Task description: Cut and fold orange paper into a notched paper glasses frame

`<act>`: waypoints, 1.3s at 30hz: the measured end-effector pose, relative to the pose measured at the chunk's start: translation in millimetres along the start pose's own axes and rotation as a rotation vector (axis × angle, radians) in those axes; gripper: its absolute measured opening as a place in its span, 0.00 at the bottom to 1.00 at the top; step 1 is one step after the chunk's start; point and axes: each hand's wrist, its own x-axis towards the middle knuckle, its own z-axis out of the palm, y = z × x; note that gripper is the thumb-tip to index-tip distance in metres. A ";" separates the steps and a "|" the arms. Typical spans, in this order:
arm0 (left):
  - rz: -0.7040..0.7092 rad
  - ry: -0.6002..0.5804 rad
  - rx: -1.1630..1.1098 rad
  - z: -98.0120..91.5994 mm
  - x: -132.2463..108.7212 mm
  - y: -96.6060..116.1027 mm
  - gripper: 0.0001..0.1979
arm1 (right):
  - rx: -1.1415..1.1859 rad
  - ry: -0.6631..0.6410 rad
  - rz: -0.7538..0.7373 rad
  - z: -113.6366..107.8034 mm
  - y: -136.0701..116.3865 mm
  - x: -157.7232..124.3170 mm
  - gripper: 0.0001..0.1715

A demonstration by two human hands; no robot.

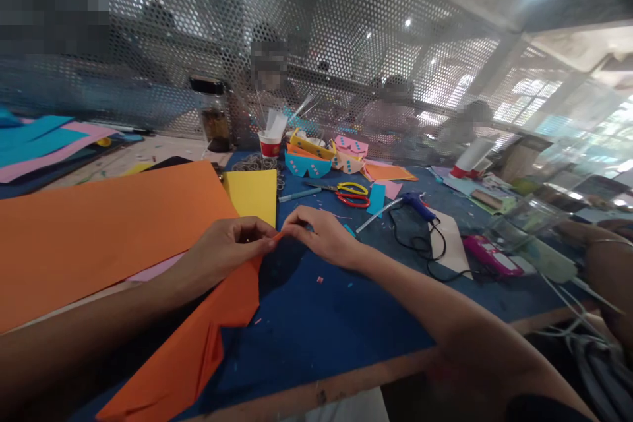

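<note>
A folded, cut piece of orange paper (198, 343) slants from the front edge of the table up to my hands. My left hand (225, 247) pinches its far end between thumb and fingers. Close by on the right, my right hand (324, 237) grips the same narrow tip, fingertips almost meeting the left ones. A large orange sheet (113, 217) lies to the left, beside my left forearm, with a yellow sheet (252, 191) beyond it. Just past my right hand are scissors (352, 192) with yellow and red handles and a blue pen (299, 195).
Cut paper masks (309, 163) and a red-and-white cup (270, 145) stand at the back, near a dark-lidded jar (215, 115). On the right are a blue glue gun (418, 206) with its cord, a magenta power strip (493, 256) and another person's arm (610, 277).
</note>
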 end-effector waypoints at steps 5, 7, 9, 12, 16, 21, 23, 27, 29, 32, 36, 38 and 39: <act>-0.001 0.016 0.013 -1.7 -1.1 0.8 0.25 | 0.153 -0.014 0.031 -2.7 0.7 0.5 0.19; 0.005 0.015 0.015 -1.7 -1.5 0.4 0.26 | 0.176 -0.016 0.055 -2.0 0.5 0.7 0.18; 0.010 0.012 0.018 -1.7 -1.7 -0.4 0.26 | 0.198 -0.014 0.074 -0.9 0.0 0.9 0.18; 0.016 0.004 0.026 -1.9 -1.5 -2.1 0.26 | 0.195 -0.011 0.066 0.1 -1.0 0.7 0.19; 0.028 -0.012 0.037 -1.4 -0.7 -4.0 0.27 | 0.054 -0.009 0.036 1.1 -2.2 -0.5 0.13; 0.051 -0.017 0.042 0.1 -0.2 -5.6 0.33 | -0.096 0.067 0.023 2.4 -2.9 -1.4 0.08; 0.063 -0.024 0.057 -0.3 0.2 -6.0 0.33 | -0.105 0.097 0.026 2.0 -1.4 -1.1 0.08; 0.076 -0.020 0.092 -2.9 2.0 -6.4 0.32 | -0.034 0.122 -0.017 1.3 5.6 0.3 0.10; 0.079 0.007 0.096 -4.6 3.0 -5.8 0.32 | 0.003 0.193 -0.061 1.5 8.5 0.8 0.10; 0.088 0.062 0.096 -7.6 3.9 -3.6 0.32 | 0.026 0.308 -0.117 1.9 6.8 -0.3 0.10; 0.100 0.141 0.094 -12.6 5.8 -1.3 0.31 | 0.100 0.224 -0.174 2.8 -12.7 -8.3 0.08; 0.105 0.190 0.089 -15.6 7.4 -1.0 0.31 | 0.171 0.102 -0.213 4.6 -28.2 -14.5 0.10; 0.106 0.216 0.088 -17.3 8.3 -1.0 0.31 | 0.209 0.038 -0.231 6.1 -36.3 -17.7 0.11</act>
